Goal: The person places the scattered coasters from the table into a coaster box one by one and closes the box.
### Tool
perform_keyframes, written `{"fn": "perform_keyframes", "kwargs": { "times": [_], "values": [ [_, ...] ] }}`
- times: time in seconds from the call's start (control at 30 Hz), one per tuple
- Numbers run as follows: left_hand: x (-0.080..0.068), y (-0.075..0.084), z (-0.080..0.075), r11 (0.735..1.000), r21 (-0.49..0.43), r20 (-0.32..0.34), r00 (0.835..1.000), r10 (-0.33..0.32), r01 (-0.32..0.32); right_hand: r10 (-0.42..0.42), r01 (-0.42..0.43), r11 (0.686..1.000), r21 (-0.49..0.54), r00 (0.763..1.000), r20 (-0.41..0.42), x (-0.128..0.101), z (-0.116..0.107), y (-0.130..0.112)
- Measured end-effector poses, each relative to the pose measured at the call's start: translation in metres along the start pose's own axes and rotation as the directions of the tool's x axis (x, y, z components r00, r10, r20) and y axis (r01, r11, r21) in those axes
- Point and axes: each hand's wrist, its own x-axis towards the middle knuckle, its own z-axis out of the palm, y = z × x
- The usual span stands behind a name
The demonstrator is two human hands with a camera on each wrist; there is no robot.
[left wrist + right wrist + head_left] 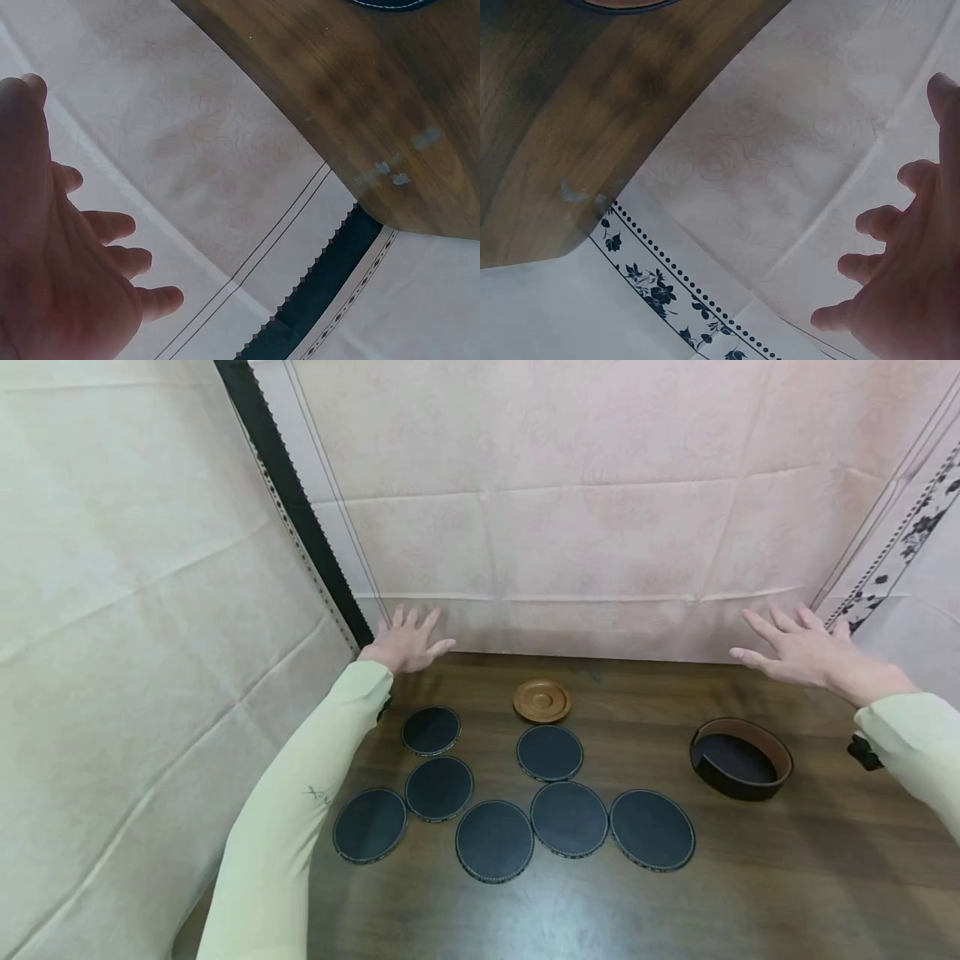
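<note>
Both hands raised over far edge of dark wood-grain surface (750,877), spread wide, holding nothing. Left hand (405,643) up near black zigzag-trimmed seam of the pale backdrop cloth (300,502), fingers fanned, palm down. Right hand (798,647) likewise fanned, near the floral-bordered strip of cloth (911,535). Wrist views confirm: left hand (56,247) and right hand (907,277) empty, fingers loosely extended, cloth behind.

Nearest to left hand: topmost of seven flat round dark leather coasters with pale stitched edges (431,730), just below and toward the person. Rest of the coasters lying flat in loose cluster between the two hands, closer to the person; some edges touching or nearly so. Small round brown wooden dish (542,700) at far end of cluster, roughly midway between hands. Round dark-brown leather holder tray with tan rim (741,767) below right hand, apart from coasters.

Coasters probably light, thin, slightly flexible, not fragile; lying flush, so hard to pinch from above. Best taken at the rim, by sliding a fingertip under or dragging to surface edge. Round, so no long axis, no pointing direction; faces up. Holder likely stiff, light, opening upward.
</note>
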Motion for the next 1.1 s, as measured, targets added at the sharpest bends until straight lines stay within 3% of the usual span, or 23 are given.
{"fn": "perform_keyframes", "kwargs": {
  "times": [0.37, 0.7, 0.87, 1.1],
  "values": [
    [0.003, 0.013, 0.012, 0.997, -0.071, -0.002, 1.0, 0.017, -0.017, 0.012, -0.011, 0.998, 0.059, 1.0, -0.012, -0.009, 0.009, 0.0],
    [0.005, 0.026, 0.026, 0.993, -0.103, -0.005, 0.999, 0.051, -0.052, -0.039, 0.048, 0.99, 0.134, 0.997, -0.067, -0.016, 0.023, 0.002],
    [0.007, 0.037, 0.033, 0.988, -0.139, -0.011, 0.998, 0.066, -0.066, -0.076, 0.108, 0.972, 0.207, 0.985, -0.157, -0.023, 0.035, 0.003],
    [0.008, 0.055, 0.041, 0.981, -0.167, -0.009, 0.995, 0.1, -0.101, -0.05, 0.111, 0.921, 0.372, 0.984, -0.17, -0.036, 0.051, 0.012]
  ]
}}
